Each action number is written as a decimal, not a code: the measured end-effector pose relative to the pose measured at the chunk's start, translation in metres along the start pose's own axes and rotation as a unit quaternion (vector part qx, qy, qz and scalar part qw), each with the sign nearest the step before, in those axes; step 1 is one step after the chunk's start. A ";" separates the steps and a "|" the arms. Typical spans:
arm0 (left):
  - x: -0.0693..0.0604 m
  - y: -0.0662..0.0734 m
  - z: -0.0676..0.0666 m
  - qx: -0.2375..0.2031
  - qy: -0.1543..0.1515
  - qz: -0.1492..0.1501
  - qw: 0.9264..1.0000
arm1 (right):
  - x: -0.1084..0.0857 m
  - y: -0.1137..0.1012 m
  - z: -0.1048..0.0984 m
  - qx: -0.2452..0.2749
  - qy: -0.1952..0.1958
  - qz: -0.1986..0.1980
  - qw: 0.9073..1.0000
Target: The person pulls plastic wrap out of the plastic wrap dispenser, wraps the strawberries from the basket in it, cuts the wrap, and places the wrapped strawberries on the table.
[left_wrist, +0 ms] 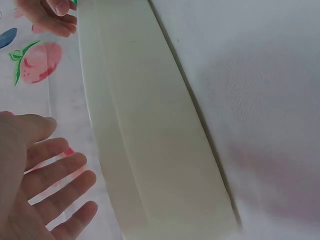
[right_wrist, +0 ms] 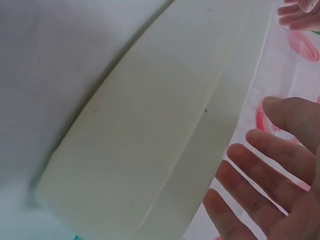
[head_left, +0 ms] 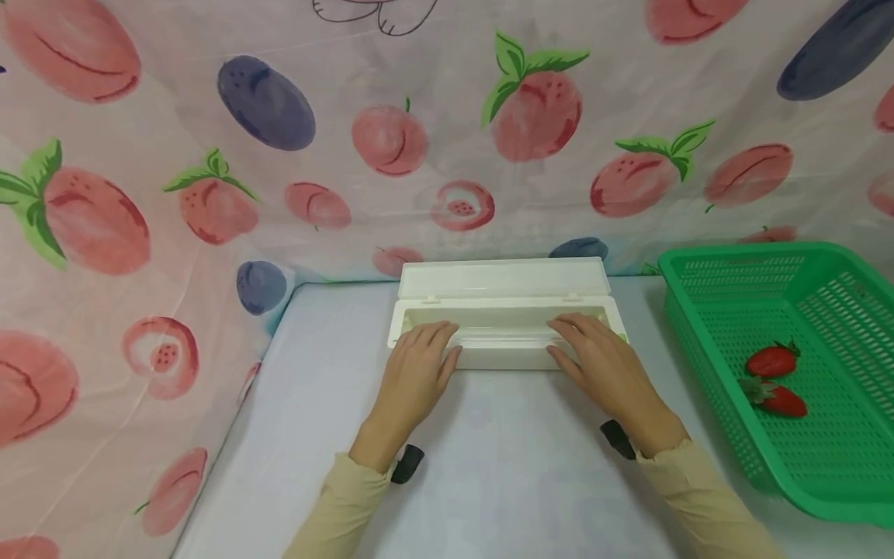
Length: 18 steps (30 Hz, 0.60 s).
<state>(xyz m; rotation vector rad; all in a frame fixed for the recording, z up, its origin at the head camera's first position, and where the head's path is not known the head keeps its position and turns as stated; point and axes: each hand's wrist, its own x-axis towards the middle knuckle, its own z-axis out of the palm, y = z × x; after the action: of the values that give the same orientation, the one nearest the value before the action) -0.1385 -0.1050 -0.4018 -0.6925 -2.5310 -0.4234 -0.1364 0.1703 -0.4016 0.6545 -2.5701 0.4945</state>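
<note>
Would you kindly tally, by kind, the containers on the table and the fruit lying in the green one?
White box: 1
Green basket: 1
Strawberries: 2
Total: 4

Through my remote head view, I see a flat, whitish, faintly lavender surface [head_left: 503, 473]. Directly on it, toward twelve o'clock, rests a long, white, rectangular plastic box [head_left: 504, 358], its hinged lid [head_left: 504, 280] laid open; toward three o'clock sits a green, perforated plastic basket [head_left: 838, 341].
</note>
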 end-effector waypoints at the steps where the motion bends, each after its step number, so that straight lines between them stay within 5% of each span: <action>1: 0.001 0.000 0.001 -0.004 0.000 0.000 1.000 | 0.002 0.000 0.000 0.003 -0.006 0.004 1.000; 8: 0.009 -0.005 0.007 -0.011 -0.016 -0.012 1.000 | 0.013 0.002 0.004 0.009 -0.051 0.023 0.998; 18: 0.018 -0.015 0.010 -0.014 -0.034 -0.020 0.999 | 0.023 0.006 0.008 0.017 -0.059 0.018 0.998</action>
<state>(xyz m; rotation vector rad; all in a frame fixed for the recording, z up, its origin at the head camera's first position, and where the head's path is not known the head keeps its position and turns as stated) -0.1641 -0.1060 -0.4031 -0.6798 -2.6112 -0.4575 -0.1605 0.1640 -0.3981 0.6693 -2.6942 0.5274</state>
